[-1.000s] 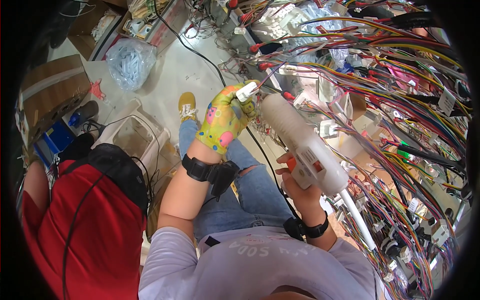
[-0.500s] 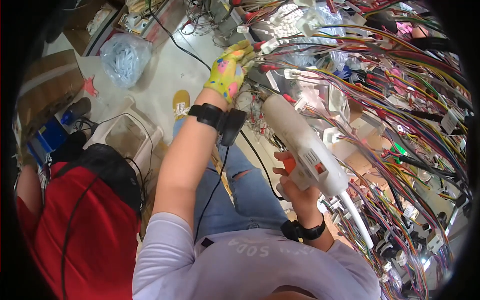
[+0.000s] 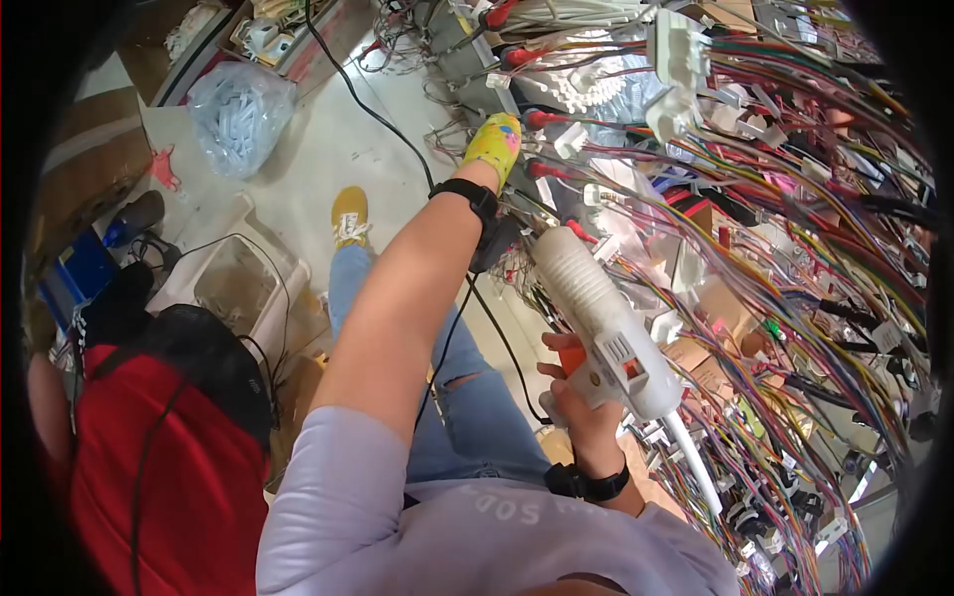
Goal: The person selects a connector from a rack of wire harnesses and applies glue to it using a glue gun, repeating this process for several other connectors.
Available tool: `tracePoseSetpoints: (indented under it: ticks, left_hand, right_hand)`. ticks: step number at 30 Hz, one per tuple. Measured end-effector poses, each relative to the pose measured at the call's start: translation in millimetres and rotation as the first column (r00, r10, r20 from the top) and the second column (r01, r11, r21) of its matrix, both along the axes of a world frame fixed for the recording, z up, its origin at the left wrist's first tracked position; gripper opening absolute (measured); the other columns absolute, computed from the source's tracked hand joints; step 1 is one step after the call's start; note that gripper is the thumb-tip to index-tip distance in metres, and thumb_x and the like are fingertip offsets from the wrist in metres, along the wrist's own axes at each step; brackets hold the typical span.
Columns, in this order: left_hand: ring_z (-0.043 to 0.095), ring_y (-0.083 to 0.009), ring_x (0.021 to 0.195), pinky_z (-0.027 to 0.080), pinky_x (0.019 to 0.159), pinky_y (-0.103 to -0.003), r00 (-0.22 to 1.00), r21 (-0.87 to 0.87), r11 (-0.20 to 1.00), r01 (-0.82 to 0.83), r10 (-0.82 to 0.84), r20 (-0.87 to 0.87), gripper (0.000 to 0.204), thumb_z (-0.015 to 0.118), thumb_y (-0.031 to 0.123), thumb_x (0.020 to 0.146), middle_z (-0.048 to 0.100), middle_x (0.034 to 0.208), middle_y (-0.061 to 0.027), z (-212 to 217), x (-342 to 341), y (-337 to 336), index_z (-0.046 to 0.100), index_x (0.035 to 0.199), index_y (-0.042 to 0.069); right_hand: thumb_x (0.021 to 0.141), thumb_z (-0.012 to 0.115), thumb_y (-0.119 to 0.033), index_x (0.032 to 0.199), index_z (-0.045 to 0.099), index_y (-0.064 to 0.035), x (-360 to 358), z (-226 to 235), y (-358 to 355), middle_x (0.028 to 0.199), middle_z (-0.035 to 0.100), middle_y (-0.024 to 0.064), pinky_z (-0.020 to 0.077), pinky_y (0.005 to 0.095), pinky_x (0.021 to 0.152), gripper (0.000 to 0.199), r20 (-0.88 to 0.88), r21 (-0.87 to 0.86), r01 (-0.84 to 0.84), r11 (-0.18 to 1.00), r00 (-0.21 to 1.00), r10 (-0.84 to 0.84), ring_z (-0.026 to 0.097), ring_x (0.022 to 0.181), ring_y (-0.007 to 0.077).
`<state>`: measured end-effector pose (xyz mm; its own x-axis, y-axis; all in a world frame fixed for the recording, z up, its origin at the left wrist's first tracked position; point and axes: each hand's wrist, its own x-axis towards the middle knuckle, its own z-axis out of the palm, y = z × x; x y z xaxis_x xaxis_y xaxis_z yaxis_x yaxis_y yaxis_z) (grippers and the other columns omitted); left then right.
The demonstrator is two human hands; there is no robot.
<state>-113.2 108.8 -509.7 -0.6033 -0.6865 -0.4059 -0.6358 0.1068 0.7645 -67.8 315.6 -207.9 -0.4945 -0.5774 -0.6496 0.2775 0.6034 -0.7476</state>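
Single head cam, fisheye, looking steeply down from close above the person's torso; floor (image 3: 328,149) far left, wire harness board (image 3: 795,248) right.

A matt white plastic glue gun (image 3: 601,328), ribbed at the barrel with a glossy orange trigger, sits in the bare right hand (image 3: 576,397). The left hand (image 3: 494,144), well ahead of it, wears a patterned yellow cloth glove among smooth, plastic-coated wires (image 3: 785,248) (many colours). Left of it lies a crinkled clear plastic bag (image 3: 238,114).
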Motion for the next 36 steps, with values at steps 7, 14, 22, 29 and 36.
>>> tracePoseSetpoints:
  ticks: [7, 14, 22, 29, 36]
  left_hand:
    - [0.061, -0.0357, 0.09, 0.049, 0.08, -0.041, 0.978, -0.201, 0.974, 0.107, -0.14, -0.154, 0.025, 0.043, 0.013, 0.085, 0.061, 0.1, -0.0213, -53, 17, -1, 0.061, 0.098, 0.002]
    - [0.057, -0.031, 0.096, 0.044, 0.081, -0.038, 0.968, 0.246, 0.96, 0.135, -0.074, -0.241, 0.028, 0.045, 0.019, 0.085, 0.06, 0.103, -0.0191, 1, 25, 3, 0.057, 0.104, 0.002]
    - [0.052, -0.0208, 0.107, 0.039, 0.092, -0.029, 0.851, 0.679, 0.632, 0.372, 0.061, -0.522, 0.05, 0.056, 0.011, 0.074, 0.058, 0.117, -0.008, 22, 60, -4, 0.052, 0.123, 0.003]
    - [0.054, -0.0211, 0.104, 0.041, 0.091, -0.03, 0.865, 0.543, 0.736, 0.404, -0.114, -0.489, 0.046, 0.056, 0.009, 0.07, 0.06, 0.113, -0.009, 17, 95, -4, 0.059, 0.116, 0.002]
    - [0.055, -0.021, 0.104, 0.04, 0.092, -0.03, 0.911, 0.774, 0.561, 0.295, 0.08, -0.405, 0.044, 0.048, 0.02, 0.078, 0.061, 0.113, -0.0081, 25, 111, -5, 0.058, 0.118, 0.008]
  right_hand:
    - [0.074, 0.052, 0.005, 0.127, 0.04, -0.0004, 8, -7, -7, 0.116, 0.051, 0.016, 0.0517, 0.0376, 0.084, 0.055, 0.01, 0.001, 0.028, 1.0, 1.0, -0.028, 0.05, 0.113, 0.029]
    - [0.073, 0.051, 0.006, 0.127, 0.04, -0.0001, 9, -6, -8, 0.115, 0.052, 0.0167, 0.0522, 0.0376, 0.083, 0.056, -0.032, 0.022, 0.037, 0.999, 0.999, -0.036, 0.051, 0.113, 0.0292]
    - [0.074, 0.052, 0.006, 0.127, 0.039, 0.0011, 11, -4, -1, 0.114, 0.052, 0.0178, 0.0518, 0.0388, 0.084, 0.055, -0.012, -0.001, 0.033, 0.999, 0.999, -0.033, 0.051, 0.113, 0.0298]
    - [0.08, 0.047, 0.012, 0.131, 0.039, -0.0024, 13, 0, 9, 0.124, 0.049, 0.014, 0.0468, 0.0356, 0.092, 0.054, 0.104, -0.048, -0.042, 0.998, 0.993, 0.047, 0.048, 0.117, 0.0236]
    - [0.08, 0.047, 0.012, 0.13, 0.041, -0.0031, 18, 3, 15, 0.124, 0.049, 0.0141, 0.0468, 0.0347, 0.091, 0.053, 0.133, -0.065, -0.054, 0.996, 0.989, 0.062, 0.049, 0.116, 0.0231]
